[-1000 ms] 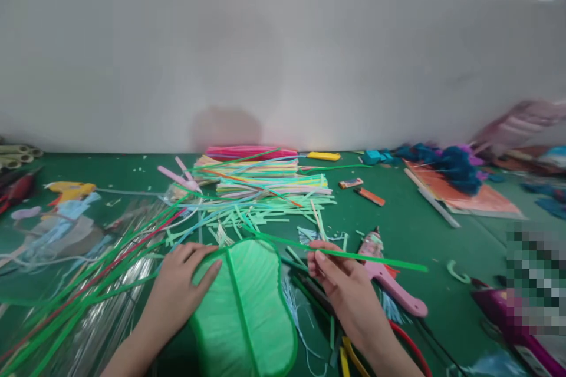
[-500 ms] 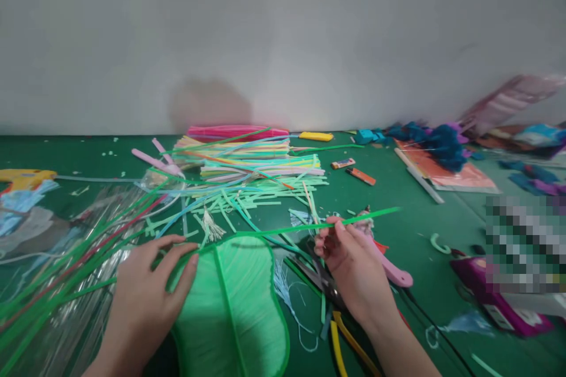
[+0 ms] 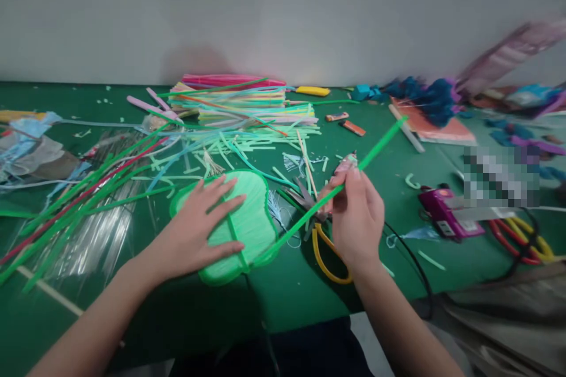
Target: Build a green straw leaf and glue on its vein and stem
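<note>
Left hand (image 3: 201, 230) lying flat, fingers spread, pressing the light, flimsy-looking green fan-shaped piece (image 3: 247, 224) onto the tabletop (image 3: 398, 247), while right hand (image 3: 356, 212) is pinching the thin, bendy green strip (image 3: 375, 144) near mid-length, probably the steadiest hold.

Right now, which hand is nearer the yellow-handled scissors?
Right. The right hand hovers just above the yellow-handled scissors, pinching a green strip; the left hand lies flat on the green fan piece.
</note>
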Available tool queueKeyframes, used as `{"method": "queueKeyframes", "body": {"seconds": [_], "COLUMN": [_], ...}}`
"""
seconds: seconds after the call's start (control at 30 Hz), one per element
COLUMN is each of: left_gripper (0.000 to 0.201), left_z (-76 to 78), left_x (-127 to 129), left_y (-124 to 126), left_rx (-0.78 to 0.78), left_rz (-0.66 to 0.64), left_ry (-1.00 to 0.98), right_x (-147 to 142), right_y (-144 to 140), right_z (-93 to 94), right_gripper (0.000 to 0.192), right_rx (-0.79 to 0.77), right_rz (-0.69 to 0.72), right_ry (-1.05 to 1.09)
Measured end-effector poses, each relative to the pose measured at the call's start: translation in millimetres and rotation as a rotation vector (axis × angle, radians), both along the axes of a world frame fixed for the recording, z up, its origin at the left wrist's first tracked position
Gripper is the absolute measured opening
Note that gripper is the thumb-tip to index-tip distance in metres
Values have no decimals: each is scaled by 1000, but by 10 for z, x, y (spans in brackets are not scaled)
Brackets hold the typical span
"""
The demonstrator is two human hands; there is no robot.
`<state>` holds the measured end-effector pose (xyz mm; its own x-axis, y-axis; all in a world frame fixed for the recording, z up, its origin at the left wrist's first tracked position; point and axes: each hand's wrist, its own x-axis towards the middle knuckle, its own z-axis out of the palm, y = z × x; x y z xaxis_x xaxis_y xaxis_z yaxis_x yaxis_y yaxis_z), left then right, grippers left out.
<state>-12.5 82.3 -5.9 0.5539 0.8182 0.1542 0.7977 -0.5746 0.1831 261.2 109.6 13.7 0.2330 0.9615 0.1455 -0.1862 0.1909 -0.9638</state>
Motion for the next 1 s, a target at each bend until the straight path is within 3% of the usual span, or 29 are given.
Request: {"method": "queueKeyframes", "body": {"seconds": [0.1,0.23,0.43,0.77,0.87,1.0], "left_gripper": [84,81,80,75,72,71], "left_z": [-23,-48,-54,-27,-9,-19], "left_x": [52,64,44,24,25,45], "left_y": [-56,-71,-58,-64,-96,-125], "left_rx": [-116,-139,-165,-189,-204,-221], "left_rz": [-79,-75,-71,-79,-119,-157], "left_ry": [22,24,2,-85,-81,-68], "right_x": [36,59,51,70,104,41], "right_y": [-322,-549,-634,-656,-661,-725], "right_z": [-71,-215,-330,-324,-273,-174], "right_gripper": [34,32,29,27,20,9], "right_rx": [-1,-51,-105,-184,-169,-163], "right_rz": [-39,-83,-166,-141,-74,202], "right_ry": [-143,-156,-108,-130,-159,-280]}}
